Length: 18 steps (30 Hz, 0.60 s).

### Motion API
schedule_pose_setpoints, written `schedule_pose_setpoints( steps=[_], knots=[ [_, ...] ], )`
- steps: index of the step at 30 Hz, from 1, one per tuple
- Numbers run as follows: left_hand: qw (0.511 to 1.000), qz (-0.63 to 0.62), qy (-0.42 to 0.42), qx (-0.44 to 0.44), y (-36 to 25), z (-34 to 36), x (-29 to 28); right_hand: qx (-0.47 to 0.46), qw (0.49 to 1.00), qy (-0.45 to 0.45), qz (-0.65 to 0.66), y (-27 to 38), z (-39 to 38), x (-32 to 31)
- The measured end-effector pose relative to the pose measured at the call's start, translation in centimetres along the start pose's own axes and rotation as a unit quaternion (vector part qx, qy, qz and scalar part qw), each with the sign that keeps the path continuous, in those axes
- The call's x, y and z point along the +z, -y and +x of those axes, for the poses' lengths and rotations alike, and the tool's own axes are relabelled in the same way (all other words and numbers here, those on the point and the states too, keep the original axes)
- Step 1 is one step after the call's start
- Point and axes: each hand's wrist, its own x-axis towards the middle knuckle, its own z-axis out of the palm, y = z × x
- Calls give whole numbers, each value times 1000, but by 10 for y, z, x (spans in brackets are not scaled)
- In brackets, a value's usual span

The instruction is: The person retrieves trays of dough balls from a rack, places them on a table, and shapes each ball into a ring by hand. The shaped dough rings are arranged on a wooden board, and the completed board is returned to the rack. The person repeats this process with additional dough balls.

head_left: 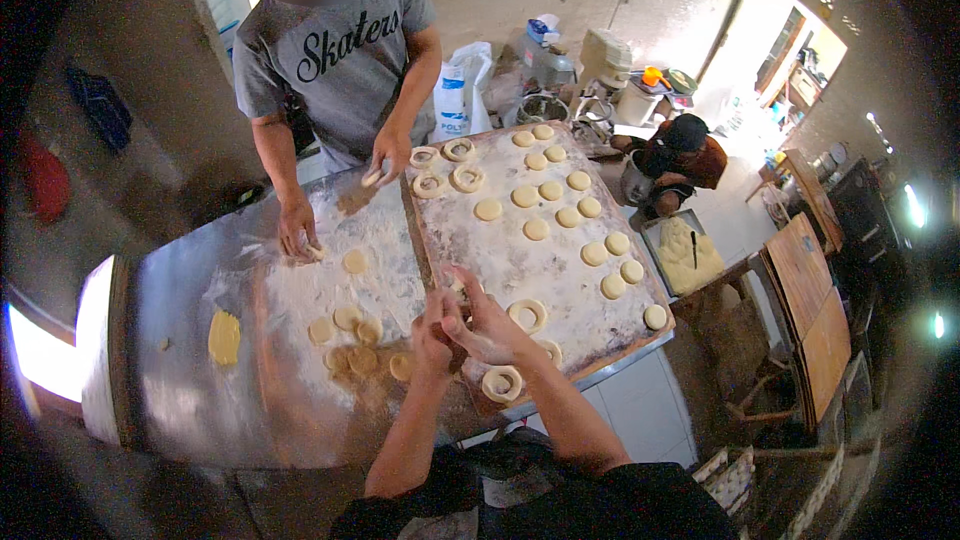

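Observation:
My left hand (437, 336) and my right hand (486, 325) meet over the near part of the floured board. Both have curled fingers pressed around a pale piece of dough (458, 288), which they mostly hide. Beside my right hand lie dough rings (527, 316), one partly covered by my wrist. Flat round dough pieces (536, 229) are spread across the board (460, 240) to the right. Left of my hands, more dough rounds (347, 317) rest on the metal table, several of them in brownish shade.
A co-worker in a grey shirt (345, 50) stands across the table, handling dough. Dough rings (459, 149) sit at the board's far corner. A yellow smear (224, 338) lies on the metal table (185, 270). Another person (685, 155) crouches near a dough tray (690, 255) on the right.

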Motion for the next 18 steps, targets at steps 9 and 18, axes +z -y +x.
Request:
schedule_pose_setpoints(
  steps=[9, 18],
  knots=[
    [991, 108, -10, 79, -23, 12, 88, -28, 925, -8, 379, -26, -4, -84],
    [966, 247, 51, 50, -25, 19, 123, -143, 959, 76, 233, -46, 16, -145]
  ],
)
